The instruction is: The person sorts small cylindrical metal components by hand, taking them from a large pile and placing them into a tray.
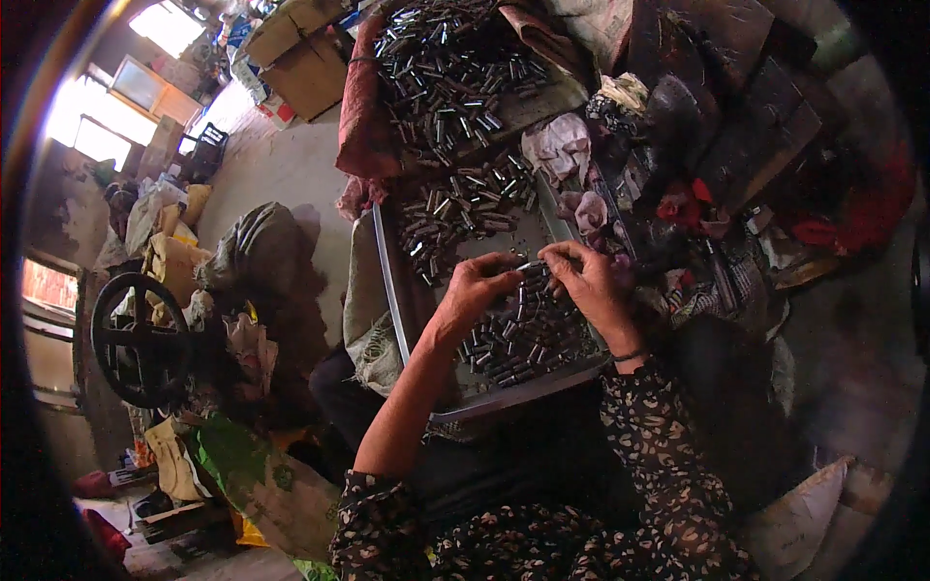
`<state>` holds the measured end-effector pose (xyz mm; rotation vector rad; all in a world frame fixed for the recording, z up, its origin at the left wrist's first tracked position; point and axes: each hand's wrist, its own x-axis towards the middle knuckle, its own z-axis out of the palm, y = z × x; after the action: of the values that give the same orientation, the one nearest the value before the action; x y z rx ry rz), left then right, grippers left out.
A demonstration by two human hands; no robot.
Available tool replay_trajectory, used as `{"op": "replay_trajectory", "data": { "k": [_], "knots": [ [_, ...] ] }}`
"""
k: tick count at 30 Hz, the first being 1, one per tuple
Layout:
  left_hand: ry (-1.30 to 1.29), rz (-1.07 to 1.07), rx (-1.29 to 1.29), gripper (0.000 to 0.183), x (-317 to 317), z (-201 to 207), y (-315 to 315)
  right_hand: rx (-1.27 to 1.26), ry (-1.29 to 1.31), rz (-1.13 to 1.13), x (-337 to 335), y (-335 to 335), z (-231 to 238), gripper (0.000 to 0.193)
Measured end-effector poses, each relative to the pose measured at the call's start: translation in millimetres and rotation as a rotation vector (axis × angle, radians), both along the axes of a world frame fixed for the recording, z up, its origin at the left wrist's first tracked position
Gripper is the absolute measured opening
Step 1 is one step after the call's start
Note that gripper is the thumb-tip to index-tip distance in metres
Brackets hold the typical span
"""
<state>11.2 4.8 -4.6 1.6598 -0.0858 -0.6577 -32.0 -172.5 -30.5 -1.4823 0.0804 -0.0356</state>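
Both hands are up over a shallow metal tray (392, 281) that sits on the person's lap, and the tray is loaded with small dark metal tubes (523, 339), loads of them lying every which way. The left hand (475, 289) and right hand (588, 281) meet in the middle, fingertips pinched together on one little tube (531, 266) held between them just above the pile. Left fingers are curled in tight on its left end, and the right thumb and forefinger are closed on the other end. Can't really make out more of that piece, it's tiny and half hidden by fingers.

More of the same tubes fill the far end of the tray (455, 208), and behind that there's another big heap (446, 68) on a reddish cloth (360, 107). Crumpled rags (560, 150) lie just right of the tray, next to a dark messy clutter. The right wrist has a thin band (627, 356) on it, and both sleeves are dark with a floral print.

Off to the left on the floor: a black wheel (136, 339), some sacks (257, 247), and cardboard boxes (300, 53) up top by the bright windows.
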Motion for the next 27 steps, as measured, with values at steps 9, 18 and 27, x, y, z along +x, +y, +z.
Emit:
{"op": "replay_trajectory", "data": {
  "k": [9, 18, 27],
  "knots": [
    [-0.131, 0.001, 0.193, 0.027, -10.2, 13.2, -9.4, -0.104, 0.013, -0.027, 1.0, -3.4, -3.7, 0.021],
    [0.041, 0.077, 0.010, 0.032, -11.7, 13.2, -7.5, -0.245, -0.147, -0.069, 2.2, -1.7, -6.0, 0.021],
    [0.100, 0.090, -0.042, 0.032, -14.1, -5.5, -1.2, -0.201, -0.057, -0.044, -0.2, 6.8, -3.1, 0.022]
  ]
}}
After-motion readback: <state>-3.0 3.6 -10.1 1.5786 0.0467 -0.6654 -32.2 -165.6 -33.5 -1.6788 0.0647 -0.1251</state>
